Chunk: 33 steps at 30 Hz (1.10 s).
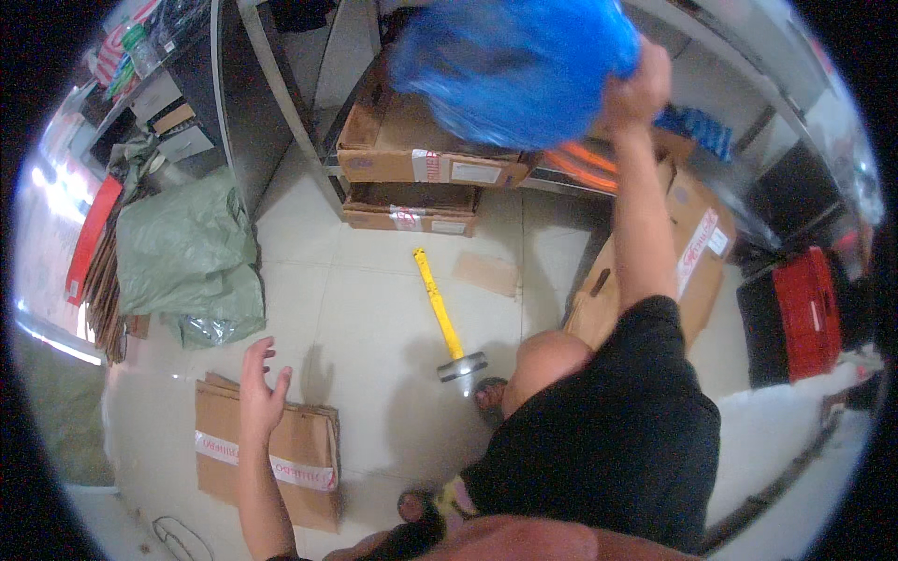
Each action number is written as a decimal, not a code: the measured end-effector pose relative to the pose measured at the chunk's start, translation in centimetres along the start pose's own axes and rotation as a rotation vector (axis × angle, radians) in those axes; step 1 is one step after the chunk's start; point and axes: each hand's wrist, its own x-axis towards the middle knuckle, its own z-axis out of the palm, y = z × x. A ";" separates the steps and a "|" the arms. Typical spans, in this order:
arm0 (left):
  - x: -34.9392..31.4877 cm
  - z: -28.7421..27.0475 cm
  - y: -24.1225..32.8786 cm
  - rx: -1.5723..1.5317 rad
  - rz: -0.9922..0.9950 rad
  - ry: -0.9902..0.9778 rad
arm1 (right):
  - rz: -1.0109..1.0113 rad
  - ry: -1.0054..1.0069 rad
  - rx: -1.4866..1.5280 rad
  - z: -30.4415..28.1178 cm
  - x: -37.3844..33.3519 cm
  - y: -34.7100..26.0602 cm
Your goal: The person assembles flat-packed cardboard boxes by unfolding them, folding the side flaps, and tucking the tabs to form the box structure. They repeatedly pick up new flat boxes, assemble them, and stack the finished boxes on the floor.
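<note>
My right hand (pixel 641 89) grips the right side of a blue plastic bag (pixel 510 70), full and rounded, its edges smeared by motion. The bag is raised in front of a shelf rack, over an opened cardboard box (pixel 383 166) on the lower shelf. To the left, my left hand (pixel 264 379) hangs in the air with fingers apart and nothing in it. Beneath that arm, flattened cardboard (pixel 309 439) with white printed tape lies on the floor. Between my hands and lower down, a sledgehammer (pixel 438 313) with a yellow handle and grey metal head rests on the tiles.
A green-grey plastic sack (pixel 187 252) leans at the left by stacked cardboard sheets (pixel 101 280). Another shallow box (pixel 412 208) sits under the shelf. Taped cardboard (pixel 702 234) stands right of my leg, near a red and black case (pixel 804 313). A cardboard scrap (pixel 488 273) lies ahead.
</note>
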 end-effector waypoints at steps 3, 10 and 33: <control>0.2 2.4 1.0 -0.019 -0.005 -0.106 | 0.027 -0.585 -0.502 -2.6 -4.3 4.6; -3.0 6.4 1.2 -0.008 -0.075 -0.282 | 0.182 -0.515 0.034 1.3 -9.6 -6.0; -10.5 6.6 0.5 0.221 -0.183 -0.510 | -0.032 -1.413 0.349 22.3 -17.0 -28.5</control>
